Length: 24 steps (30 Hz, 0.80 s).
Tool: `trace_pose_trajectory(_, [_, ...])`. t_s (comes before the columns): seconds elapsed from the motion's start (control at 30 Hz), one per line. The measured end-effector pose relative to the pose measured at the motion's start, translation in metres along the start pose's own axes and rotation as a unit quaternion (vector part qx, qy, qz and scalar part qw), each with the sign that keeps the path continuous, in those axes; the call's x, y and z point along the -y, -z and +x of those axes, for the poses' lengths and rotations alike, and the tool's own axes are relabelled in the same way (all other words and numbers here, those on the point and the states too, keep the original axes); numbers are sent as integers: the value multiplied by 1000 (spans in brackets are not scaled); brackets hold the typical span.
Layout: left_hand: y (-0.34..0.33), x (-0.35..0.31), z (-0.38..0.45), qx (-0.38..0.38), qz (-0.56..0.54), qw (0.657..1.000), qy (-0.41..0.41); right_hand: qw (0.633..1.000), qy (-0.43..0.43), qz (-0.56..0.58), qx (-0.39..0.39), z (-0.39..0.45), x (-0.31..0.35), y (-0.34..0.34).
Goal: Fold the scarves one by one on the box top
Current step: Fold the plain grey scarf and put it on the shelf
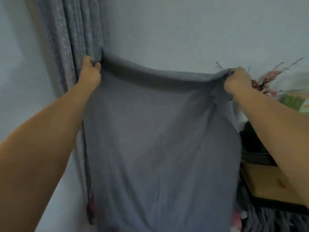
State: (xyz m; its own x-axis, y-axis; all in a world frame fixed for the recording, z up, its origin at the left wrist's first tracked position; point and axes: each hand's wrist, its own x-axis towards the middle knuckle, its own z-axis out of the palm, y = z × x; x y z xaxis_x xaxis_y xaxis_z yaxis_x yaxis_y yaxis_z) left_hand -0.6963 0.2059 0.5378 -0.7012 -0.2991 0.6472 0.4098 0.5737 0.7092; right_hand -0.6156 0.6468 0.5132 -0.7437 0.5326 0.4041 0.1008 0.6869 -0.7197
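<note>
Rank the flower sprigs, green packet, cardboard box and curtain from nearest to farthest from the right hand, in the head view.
From the right hand:
1. Flower sprigs, just right of it.
2. Green packet, farther right.
3. Cardboard box, below, under the forearm.
4. Curtain, far left, beyond the left hand.

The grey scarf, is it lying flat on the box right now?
No, the grey scarf hangs in the air, held up by the left hand and the right hand at its top corners.

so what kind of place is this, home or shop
Most likely a room in a home: a grey curtain hangs by a plain painted wall, with a spray of pink flowers and a cardboard box beside the scarf.
</note>
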Motion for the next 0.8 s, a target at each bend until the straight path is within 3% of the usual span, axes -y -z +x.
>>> trace_pose_trajectory(0.2, [-116, 96, 90, 9, -15, 998, 57, 992, -25, -113, 39, 105, -9, -116])
trace_pose_trajectory(0.43, [-238, 175, 186, 50, -85, 992, 76, 990, -36, -137, 24, 222, -8, -211])
trace_pose_trajectory(0.6, [-274, 210, 218, 46, -146, 982, 113, 984, -25, -173, 14, 251, -14, -228])
trace_pose_trajectory(0.8, [-278, 264, 161, 65, -198, 959, 189, 976, 27, -203, 74, 209, -78, -260])
